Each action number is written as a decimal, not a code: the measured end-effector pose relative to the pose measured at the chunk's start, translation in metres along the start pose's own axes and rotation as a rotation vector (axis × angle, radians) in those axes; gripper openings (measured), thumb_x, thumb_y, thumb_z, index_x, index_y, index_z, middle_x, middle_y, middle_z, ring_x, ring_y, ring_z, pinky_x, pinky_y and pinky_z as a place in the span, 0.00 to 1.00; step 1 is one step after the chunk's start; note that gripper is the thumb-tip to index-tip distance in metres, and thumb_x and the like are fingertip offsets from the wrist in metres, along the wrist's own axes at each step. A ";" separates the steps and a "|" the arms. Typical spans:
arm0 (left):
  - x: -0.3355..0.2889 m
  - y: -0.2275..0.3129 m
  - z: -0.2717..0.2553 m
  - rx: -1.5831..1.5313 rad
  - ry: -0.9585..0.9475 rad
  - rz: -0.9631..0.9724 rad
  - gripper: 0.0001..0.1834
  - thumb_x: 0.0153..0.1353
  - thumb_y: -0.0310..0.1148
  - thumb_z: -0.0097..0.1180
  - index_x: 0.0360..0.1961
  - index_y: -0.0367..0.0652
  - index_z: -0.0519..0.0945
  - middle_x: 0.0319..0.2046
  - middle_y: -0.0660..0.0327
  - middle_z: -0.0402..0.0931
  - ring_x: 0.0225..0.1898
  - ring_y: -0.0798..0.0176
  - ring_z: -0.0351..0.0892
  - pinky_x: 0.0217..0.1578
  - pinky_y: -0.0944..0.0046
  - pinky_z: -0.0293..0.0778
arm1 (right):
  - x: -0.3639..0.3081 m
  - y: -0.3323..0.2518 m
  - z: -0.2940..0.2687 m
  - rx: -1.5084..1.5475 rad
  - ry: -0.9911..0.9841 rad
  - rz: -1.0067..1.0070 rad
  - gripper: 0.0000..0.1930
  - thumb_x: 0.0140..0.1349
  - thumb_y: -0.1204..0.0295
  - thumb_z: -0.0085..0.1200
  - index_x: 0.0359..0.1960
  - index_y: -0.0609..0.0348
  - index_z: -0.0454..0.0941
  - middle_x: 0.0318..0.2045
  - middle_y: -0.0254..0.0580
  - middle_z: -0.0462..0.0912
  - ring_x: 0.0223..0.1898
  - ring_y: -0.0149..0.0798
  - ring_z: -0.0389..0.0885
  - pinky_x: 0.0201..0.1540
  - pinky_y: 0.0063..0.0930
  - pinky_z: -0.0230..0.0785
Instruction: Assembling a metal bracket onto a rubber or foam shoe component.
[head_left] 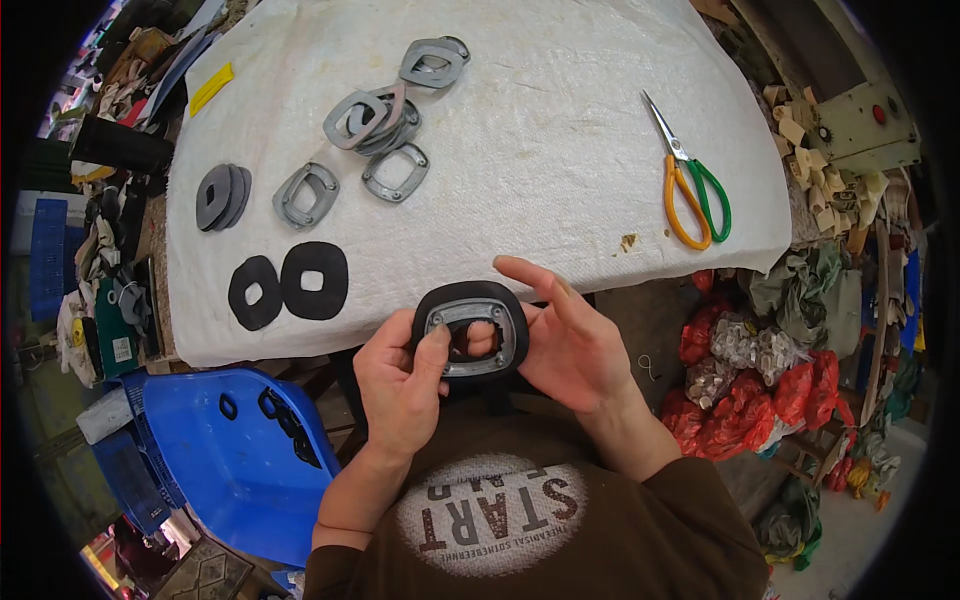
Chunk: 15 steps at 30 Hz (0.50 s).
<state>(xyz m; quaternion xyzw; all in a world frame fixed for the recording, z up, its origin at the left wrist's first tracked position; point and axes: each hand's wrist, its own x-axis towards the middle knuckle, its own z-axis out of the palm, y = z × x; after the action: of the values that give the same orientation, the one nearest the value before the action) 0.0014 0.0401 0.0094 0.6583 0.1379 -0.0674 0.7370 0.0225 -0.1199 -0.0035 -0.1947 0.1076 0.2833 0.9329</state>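
Observation:
My left hand (403,375) grips a grey square frame set on a black rounded-square pad (420,325), just off the near edge of the table. The thumb presses on the frame's left side, and fingertips show through the central hole. Beside its right edge is my right hand (580,345), palm up with the index finger and thumb spread; whether it touches the pad is partly hidden. Two loose black pads (333,290) lie on the table to the left. Beyond them are several grey frames (312,215), some piled up, and a small stack of dark grey pads (213,200).
Scissors (683,195) with orange and green handles rest at the table's right. White woven sheeting (540,130) covers the table. A blue tub (230,470) with black rings stands lower left. Red plastic bags (740,405) sit lower right. A yellow strip (210,88) lies far left.

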 end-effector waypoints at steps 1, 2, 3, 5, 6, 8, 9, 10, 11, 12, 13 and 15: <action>-0.001 0.000 0.000 0.037 0.010 0.017 0.08 0.58 0.30 0.51 0.33 0.34 0.75 0.21 0.67 0.71 0.16 0.81 0.62 0.15 0.80 0.58 | 0.000 0.002 -0.002 0.001 -0.003 0.000 0.25 0.63 0.61 0.40 0.58 0.62 0.56 0.35 0.51 0.76 0.39 0.42 0.76 0.50 0.34 0.63; -0.001 0.000 0.000 0.039 0.010 0.019 0.08 0.58 0.30 0.51 0.33 0.34 0.75 0.21 0.67 0.71 0.16 0.81 0.62 0.15 0.80 0.58 | 0.000 0.004 -0.003 -0.160 0.065 -0.101 0.25 0.61 0.64 0.44 0.57 0.62 0.56 0.36 0.49 0.75 0.39 0.40 0.75 0.50 0.33 0.63; -0.002 0.000 0.001 0.071 0.026 0.053 0.08 0.58 0.29 0.51 0.32 0.34 0.74 0.21 0.67 0.71 0.17 0.80 0.63 0.16 0.78 0.59 | 0.000 0.006 -0.004 -0.321 0.134 -0.202 0.26 0.59 0.68 0.48 0.57 0.62 0.56 0.37 0.48 0.75 0.40 0.38 0.75 0.50 0.33 0.63; -0.004 -0.001 0.003 0.102 0.045 0.086 0.07 0.57 0.29 0.51 0.32 0.34 0.74 0.20 0.67 0.71 0.18 0.78 0.64 0.18 0.77 0.61 | -0.002 0.007 0.005 -0.511 0.127 -0.233 0.27 0.57 0.71 0.50 0.57 0.62 0.56 0.38 0.46 0.75 0.40 0.36 0.75 0.48 0.31 0.64; -0.005 -0.002 0.005 0.153 0.065 0.142 0.07 0.57 0.27 0.51 0.31 0.33 0.74 0.20 0.66 0.71 0.19 0.77 0.65 0.20 0.76 0.62 | -0.003 0.009 0.009 -0.701 0.120 -0.266 0.28 0.54 0.75 0.53 0.57 0.63 0.56 0.39 0.44 0.75 0.39 0.34 0.75 0.47 0.30 0.66; -0.005 -0.004 0.006 0.205 0.081 0.202 0.06 0.56 0.26 0.51 0.31 0.32 0.74 0.20 0.66 0.70 0.20 0.75 0.66 0.22 0.74 0.64 | -0.001 0.011 0.010 -0.932 0.130 -0.291 0.30 0.51 0.79 0.53 0.57 0.62 0.56 0.39 0.43 0.74 0.40 0.32 0.74 0.45 0.25 0.66; -0.006 -0.005 0.006 0.279 0.087 0.238 0.06 0.56 0.26 0.50 0.31 0.32 0.74 0.20 0.65 0.70 0.21 0.74 0.67 0.23 0.74 0.65 | 0.000 0.012 0.010 -1.163 0.139 -0.313 0.32 0.49 0.82 0.54 0.57 0.62 0.56 0.39 0.42 0.74 0.40 0.30 0.74 0.42 0.21 0.67; -0.007 -0.006 0.006 0.352 0.094 0.274 0.06 0.56 0.25 0.50 0.31 0.32 0.74 0.20 0.65 0.71 0.22 0.74 0.67 0.24 0.73 0.65 | 0.000 0.012 0.009 -1.185 0.150 -0.320 0.29 0.50 0.82 0.54 0.56 0.63 0.57 0.38 0.42 0.74 0.38 0.30 0.74 0.39 0.20 0.69; -0.007 -0.005 0.005 0.352 0.092 0.274 0.06 0.56 0.25 0.50 0.31 0.32 0.74 0.20 0.65 0.71 0.22 0.74 0.67 0.24 0.73 0.65 | 0.000 0.013 0.008 -1.185 0.152 -0.321 0.29 0.50 0.82 0.54 0.56 0.63 0.57 0.38 0.42 0.74 0.38 0.30 0.74 0.39 0.20 0.69; -0.006 -0.005 0.005 0.328 0.109 0.252 0.06 0.56 0.25 0.50 0.31 0.31 0.74 0.20 0.65 0.70 0.22 0.75 0.66 0.24 0.73 0.65 | -0.001 0.013 0.005 -1.018 0.154 -0.300 0.28 0.51 0.83 0.53 0.55 0.63 0.57 0.37 0.43 0.74 0.38 0.30 0.75 0.38 0.20 0.69; -0.006 -0.004 0.005 0.304 0.127 0.229 0.05 0.55 0.24 0.50 0.31 0.31 0.74 0.20 0.65 0.70 0.23 0.75 0.65 0.24 0.74 0.64 | -0.001 0.013 0.004 -0.851 0.154 -0.277 0.27 0.51 0.84 0.52 0.54 0.63 0.58 0.36 0.43 0.75 0.37 0.29 0.75 0.38 0.20 0.70; -0.005 -0.009 0.000 0.316 0.116 0.289 0.06 0.57 0.26 0.49 0.31 0.33 0.73 0.21 0.66 0.70 0.20 0.78 0.64 0.19 0.77 0.62 | -0.005 0.010 0.004 -0.865 0.157 -0.254 0.26 0.52 0.84 0.52 0.54 0.64 0.58 0.35 0.43 0.75 0.37 0.30 0.75 0.39 0.21 0.70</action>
<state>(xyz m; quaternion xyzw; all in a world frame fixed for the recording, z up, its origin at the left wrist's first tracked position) -0.0055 0.0388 0.0020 0.7814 0.0721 0.0564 0.6173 0.0132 -0.1131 -0.0017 -0.5990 0.0253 0.1701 0.7821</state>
